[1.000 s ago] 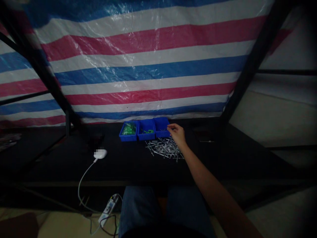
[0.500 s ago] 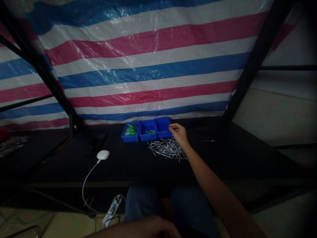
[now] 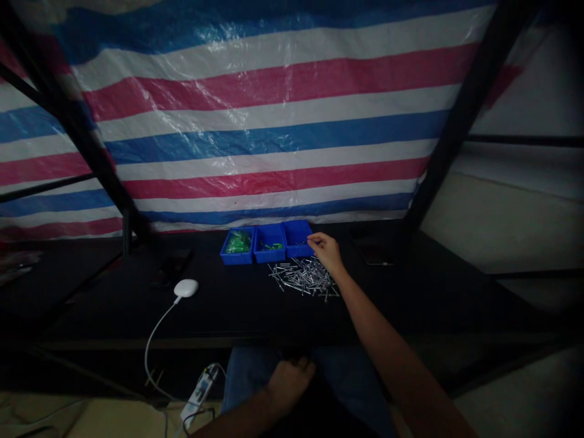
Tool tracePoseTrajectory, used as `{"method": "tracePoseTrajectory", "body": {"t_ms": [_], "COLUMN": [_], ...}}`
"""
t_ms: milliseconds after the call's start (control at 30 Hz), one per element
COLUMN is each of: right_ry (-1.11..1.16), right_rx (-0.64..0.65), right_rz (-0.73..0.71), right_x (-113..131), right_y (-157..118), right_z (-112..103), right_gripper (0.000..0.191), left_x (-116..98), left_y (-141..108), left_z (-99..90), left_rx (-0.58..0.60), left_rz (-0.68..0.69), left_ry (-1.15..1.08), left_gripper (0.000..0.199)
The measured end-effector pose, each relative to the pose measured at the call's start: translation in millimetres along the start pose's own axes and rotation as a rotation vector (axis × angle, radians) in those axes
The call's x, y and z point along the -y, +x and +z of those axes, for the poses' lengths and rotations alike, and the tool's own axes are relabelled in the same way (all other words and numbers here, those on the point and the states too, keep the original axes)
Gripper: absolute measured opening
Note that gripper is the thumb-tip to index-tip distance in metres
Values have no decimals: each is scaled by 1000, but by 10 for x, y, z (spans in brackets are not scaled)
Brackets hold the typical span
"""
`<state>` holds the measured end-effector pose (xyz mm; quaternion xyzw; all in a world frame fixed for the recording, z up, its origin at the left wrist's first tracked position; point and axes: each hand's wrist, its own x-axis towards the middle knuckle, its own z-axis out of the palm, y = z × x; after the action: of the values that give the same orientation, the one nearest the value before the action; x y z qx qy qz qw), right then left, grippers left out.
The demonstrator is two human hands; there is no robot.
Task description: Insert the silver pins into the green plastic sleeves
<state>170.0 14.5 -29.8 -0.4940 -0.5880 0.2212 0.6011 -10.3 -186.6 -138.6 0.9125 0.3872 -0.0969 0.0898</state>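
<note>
My right hand (image 3: 325,250) is at the right edge of the right blue bin (image 3: 297,249), its fingertips pinched on something too small to make out. Below the bins and beside my right wrist lies a loose pile of metal screws (image 3: 308,277). The middle blue bin (image 3: 270,257) has a few green pieces (image 3: 274,246) in it, and the left blue bin (image 3: 236,260) holds a clear bag of green pieces (image 3: 238,241). Low in the view, my left hand (image 3: 291,382) rests over my lap with fingers curled; what it holds, if anything, is hidden.
A white round device (image 3: 186,288) with a cable stands on the black table (image 3: 219,310) at the left. Dark flat objects lie at the left and right (image 3: 376,252). A power strip (image 3: 198,392) is below the table edge; striped sheeting hangs behind.
My left hand has moved up into fuller view over my lap. My right hand stays by the right bin, still pinched. The whole view has shifted slightly.
</note>
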Motion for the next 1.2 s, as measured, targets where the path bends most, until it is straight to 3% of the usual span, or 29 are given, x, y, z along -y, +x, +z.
{"method": "tracePoseTrajectory", "body": {"t_ms": [67,133,200,267,367,467,533,567,633,700,767,833,1000,1200], "right_ry": [-34,-63,-85,-96,-124,-202,-288,-343,-454,-554,-640,-712,-805,-764], "right_rx": [9,24,38,54,77,116,168,221,337,416,438,431,433,462], "right_rz": [-8,-10,-7,-4,-19,-52,-71,-75,-74,-70,-73,-89,-136,-94], "right_x": [-3,-7,-11,-10,20,96,164,199,260,302,321,323,324,361], "right_y": [-5,-4,2,9,3,-44,-93,-119,-169,-209,-237,-257,-279,-260], "right_z": [1,-9,-28,-45,-53,-34,-16,-8,9,24,41,59,87,50], "right_gripper": [25,25,25,25,24,24,22,21,20,19,19,21,22,14], "left_x": [-5,-70,-160,-241,-314,-260,-86,48,381,718,959,1055,938,943], "left_y": [215,350,362,253,-54,-328,-384,-363,-240,-54,134,295,633,880], "left_z": [50,178,267,178,-396,-1185,-1558,-1663,-1725,-1667,-1597,-1587,-1781,-1793], "left_rx": [-18,53,158,231,233,206,39,-131,-493,-707,-825,-922,-1167,-1247], "left_rz": [-48,-43,17,46,127,434,420,330,103,-81,-152,-114,-45,-164], "left_ry": [48,51,48,58,-69,-604,-792,-801,-759,-683,-593,-519,-348,-322], "left_gripper": [30,28,25,24,44,42,36,31,26,23,20,17,22,24]}}
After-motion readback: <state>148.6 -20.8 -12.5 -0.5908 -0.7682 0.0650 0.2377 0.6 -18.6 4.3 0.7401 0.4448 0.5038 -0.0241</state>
